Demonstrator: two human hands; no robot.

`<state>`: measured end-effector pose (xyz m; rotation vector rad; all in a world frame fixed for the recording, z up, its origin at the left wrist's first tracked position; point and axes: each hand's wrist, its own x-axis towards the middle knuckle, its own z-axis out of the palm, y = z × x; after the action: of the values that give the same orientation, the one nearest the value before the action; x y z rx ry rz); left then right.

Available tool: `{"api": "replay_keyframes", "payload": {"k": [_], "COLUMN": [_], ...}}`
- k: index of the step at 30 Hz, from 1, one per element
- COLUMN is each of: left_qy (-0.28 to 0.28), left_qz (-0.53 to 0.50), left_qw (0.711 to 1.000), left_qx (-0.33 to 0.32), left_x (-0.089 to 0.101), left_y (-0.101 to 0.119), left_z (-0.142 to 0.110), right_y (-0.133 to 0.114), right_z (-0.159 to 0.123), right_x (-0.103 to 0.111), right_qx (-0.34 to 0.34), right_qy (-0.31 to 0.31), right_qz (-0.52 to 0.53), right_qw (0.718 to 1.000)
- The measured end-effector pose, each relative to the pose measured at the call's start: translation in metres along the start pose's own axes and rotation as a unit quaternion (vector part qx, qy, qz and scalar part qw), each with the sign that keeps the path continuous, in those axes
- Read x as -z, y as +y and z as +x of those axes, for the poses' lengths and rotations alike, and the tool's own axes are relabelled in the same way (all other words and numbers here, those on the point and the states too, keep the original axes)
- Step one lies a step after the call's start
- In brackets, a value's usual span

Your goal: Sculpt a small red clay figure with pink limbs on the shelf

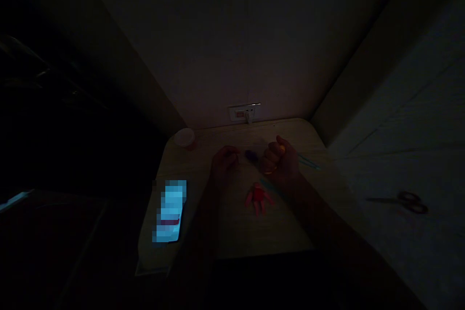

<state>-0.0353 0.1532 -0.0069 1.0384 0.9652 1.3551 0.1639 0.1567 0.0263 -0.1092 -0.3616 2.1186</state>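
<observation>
The scene is very dim. My right hand [281, 161] is closed in a fist above the small table, with bits of orange showing at its top and bottom edges; what it grips is not clear. To its left, my left hand [223, 163] is curled over the tabletop, thumb and fingers close together, and anything between them is too dark to make out. A dark lump [250, 156] lies between the two hands. Nearer to me rests a small figure [258, 195] with a red body and pink limbs. A teal strip [268, 184] lies just beyond it, partly behind my right wrist.
A phone [170, 212] with a lit screen lies at the table's left. Behind it stands a small lidded tub [185, 138]. Thin teal sticks [308, 161] lie right of my right hand. Scissors [399, 201] are farther right, off the table. A wall socket [244, 113] sits behind.
</observation>
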Motion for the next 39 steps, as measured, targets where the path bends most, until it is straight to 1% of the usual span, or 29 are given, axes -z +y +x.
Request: {"api": "replay_keyframes", "payload": {"k": [4, 6, 9, 12, 14, 22, 26, 31, 36, 39], "left_qy": [-0.001, -0.005, -0.008, -0.009, -0.006, 0.000, 0.002, 0.010, 0.014, 0.008], "left_qz": [0.001, 0.002, -0.001, 0.004, 0.008, 0.017, 0.018, 0.026, 0.020, 0.024], "left_qw": [1.000, 1.000, 1.000, 1.000, 1.000, 1.000, 1.000, 1.000, 1.000, 1.000], "left_qx": [0.007, 0.007, 0.006, 0.004, 0.003, 0.002, 0.012, 0.015, 0.008, 0.014], "left_x": [0.001, 0.001, 0.001, 0.001, 0.001, 0.001, 0.000, 0.000, 0.001, 0.002], "left_y": [0.000, 0.000, 0.001, 0.001, 0.001, 0.000, 0.001, 0.002, 0.000, 0.000], "left_z": [0.000, 0.000, 0.000, 0.000, 0.000, 0.001, 0.000, 0.001, 0.001, 0.001], "right_y": [0.000, 0.001, 0.004, 0.010, 0.013, 0.012, 0.012, 0.010, 0.009, 0.011], "right_z": [0.001, 0.003, 0.005, 0.005, 0.005, 0.003, 0.003, 0.001, -0.001, 0.000], "right_x": [0.005, 0.006, -0.001, -0.011, -0.015, -0.011, -0.011, -0.010, -0.012, -0.015], "right_qx": [0.001, -0.006, -0.014, -0.001, 0.003, -0.012, -0.008, -0.023, -0.034, -0.033], "right_qy": [-0.010, -0.005, 0.025, 0.051, 0.057, 0.041, 0.033, 0.026, 0.023, 0.007], "right_qz": [-0.003, -0.006, -0.005, -0.008, -0.024, -0.084, -0.079, -0.061, -0.072, -0.066], "right_qw": [1.000, 1.000, 1.000, 0.999, 0.998, 0.996, 0.996, 0.998, 0.997, 0.997]}}
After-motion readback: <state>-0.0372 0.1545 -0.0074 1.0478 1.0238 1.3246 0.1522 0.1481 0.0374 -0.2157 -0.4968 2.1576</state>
